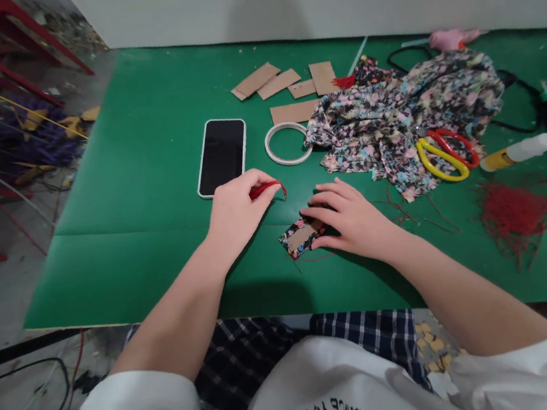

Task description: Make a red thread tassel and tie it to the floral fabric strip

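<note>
Near the frame's centre, the left hand (239, 213) pinches a small red bundle (266, 188). Just below centre, the right hand (353, 218), fingers spread, partly covers a floral-edged cardboard piece (300, 236) on the desk (125, 265).

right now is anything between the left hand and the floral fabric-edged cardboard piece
Nothing visible stands in between; green tabletop shows there. The left hand pinches a red bundle; the right hand partly covers the right end of the floral fabric-edged cardboard piece.

The white shirt (321, 377) reads "SINCE 1992", upside down.
</note>
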Tool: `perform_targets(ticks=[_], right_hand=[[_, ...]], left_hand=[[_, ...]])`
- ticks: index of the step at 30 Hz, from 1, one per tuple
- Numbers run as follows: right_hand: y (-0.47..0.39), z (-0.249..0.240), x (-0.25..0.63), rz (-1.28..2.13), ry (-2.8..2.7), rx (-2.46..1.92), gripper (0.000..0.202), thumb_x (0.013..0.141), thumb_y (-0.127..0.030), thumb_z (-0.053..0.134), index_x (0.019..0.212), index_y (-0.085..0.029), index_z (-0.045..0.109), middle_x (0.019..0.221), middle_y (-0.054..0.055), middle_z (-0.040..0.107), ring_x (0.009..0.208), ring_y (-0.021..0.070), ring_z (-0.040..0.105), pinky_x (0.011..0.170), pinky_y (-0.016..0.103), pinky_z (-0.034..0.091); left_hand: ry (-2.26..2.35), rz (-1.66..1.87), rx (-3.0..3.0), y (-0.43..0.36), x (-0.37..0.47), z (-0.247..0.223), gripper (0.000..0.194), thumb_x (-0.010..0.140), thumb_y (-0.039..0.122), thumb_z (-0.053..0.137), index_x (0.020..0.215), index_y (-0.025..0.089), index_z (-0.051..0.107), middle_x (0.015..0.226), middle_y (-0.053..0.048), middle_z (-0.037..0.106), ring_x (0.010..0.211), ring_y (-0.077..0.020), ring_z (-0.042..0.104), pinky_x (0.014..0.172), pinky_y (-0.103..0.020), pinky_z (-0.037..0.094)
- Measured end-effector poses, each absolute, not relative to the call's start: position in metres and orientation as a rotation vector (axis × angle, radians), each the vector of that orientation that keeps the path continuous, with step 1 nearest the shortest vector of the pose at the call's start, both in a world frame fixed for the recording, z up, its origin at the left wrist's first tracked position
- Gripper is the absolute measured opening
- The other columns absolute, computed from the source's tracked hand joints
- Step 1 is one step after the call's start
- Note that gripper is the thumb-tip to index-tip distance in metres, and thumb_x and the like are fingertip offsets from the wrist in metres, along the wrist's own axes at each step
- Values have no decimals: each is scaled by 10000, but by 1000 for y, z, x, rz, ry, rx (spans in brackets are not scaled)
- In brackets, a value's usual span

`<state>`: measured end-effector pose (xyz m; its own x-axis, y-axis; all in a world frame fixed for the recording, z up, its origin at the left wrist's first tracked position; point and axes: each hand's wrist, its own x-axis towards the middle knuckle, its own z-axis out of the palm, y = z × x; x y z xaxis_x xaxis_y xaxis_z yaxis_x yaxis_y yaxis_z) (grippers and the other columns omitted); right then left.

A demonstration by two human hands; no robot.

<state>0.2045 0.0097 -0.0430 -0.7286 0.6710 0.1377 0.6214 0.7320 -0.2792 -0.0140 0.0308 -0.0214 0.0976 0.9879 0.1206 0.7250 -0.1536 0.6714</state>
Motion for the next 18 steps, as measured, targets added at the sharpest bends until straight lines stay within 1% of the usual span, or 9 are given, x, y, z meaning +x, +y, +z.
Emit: perform_targets(ticks=[2,4,8,10,12,15,18], right_hand=[[12,-42,208,273,-2673,-1076,542,753,-569,537,1095,-152,584,1056,123,579,1111,280,460,1023,502,303],[14,-40,212,264,-2657,-1100,500,744,-558,558,1019,-141,593,998,125,577,1038,271,481,977,483,344],[17,-39,219,263,-2626,-1139,450,732,-538,588,965,-153,581,962,125,576,1003,274,480,902,468,379],[18,-40,221,265,-2616,-1172,448,723,-541,598,952,-157,576,961,125,576,995,274,480,874,451,392],[19,-40,223,274,-2607,-1199,448,718,-548,599,941,-161,571,961,124,576,988,271,481,855,434,400],[19,-40,223,278,-2600,-1220,445,721,-555,591,931,-164,565,959,120,573,977,265,483,852,419,398],[18,-40,222,272,-2595,-1233,450,718,-552,596,930,-156,560,962,118,569,976,257,482,863,402,397]], left_hand=[[1678,733,2004,31,-15,-24,142,809,312,556,843,218,656,779,23,675,656,-110,567,624,-223,414],[1685,637,2145,31,-17,-27,169,828,329,537,866,222,662,806,7,679,713,-137,582,634,-245,408],[1709,450,2460,28,-20,-33,258,850,380,503,930,203,674,852,-56,673,819,-207,570,667,-303,398],[1688,433,2556,25,-21,-33,284,863,375,479,956,188,672,860,-76,667,843,-226,553,696,-333,394],[1662,490,2604,22,-21,-31,273,869,348,472,970,188,669,910,-82,664,894,-243,534,734,-364,385],[1471,578,2636,14,-20,-28,235,876,302,468,939,206,673,980,-62,654,946,-225,519,789,-369,376],[1174,538,2679,5,-19,-26,229,883,286,466,866,218,684,924,-33,665,911,-187,529,794,-337,376]])
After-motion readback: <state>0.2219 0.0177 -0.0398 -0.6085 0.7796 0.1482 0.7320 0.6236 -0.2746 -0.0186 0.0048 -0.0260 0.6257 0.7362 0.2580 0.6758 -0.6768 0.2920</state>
